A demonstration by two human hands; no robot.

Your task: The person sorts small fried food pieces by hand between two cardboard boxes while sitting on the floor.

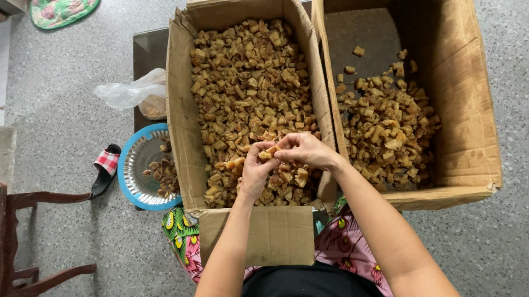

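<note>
A small golden chunk (270, 151) is pinched between the fingertips of both hands over the near end of the left box (183, 107), which is taken here as the landmark. The left hand (256, 170) is closed on the chunk from below, and the right hand (305, 148) is closed on it from above and the right, so that the two hands meet at the piece. The left box is an open brown carton with torn, bent flaps, filled almost to its walls with brown and tan chunks (250, 84). Just right of it, with walls touching, a second open carton (468, 120) of the same brown is seen, its pile (385, 133) covering only the near half of its bottom. Left of the landmark box, a blue-rimmed metal plate (134, 169) with a few dark pieces lies on the floor, and a clear plastic bag (127, 92) lies just beyond the plate. Far left, a red-checked slipper (106, 164) and a wooden chair (0, 234) are seen.
</note>
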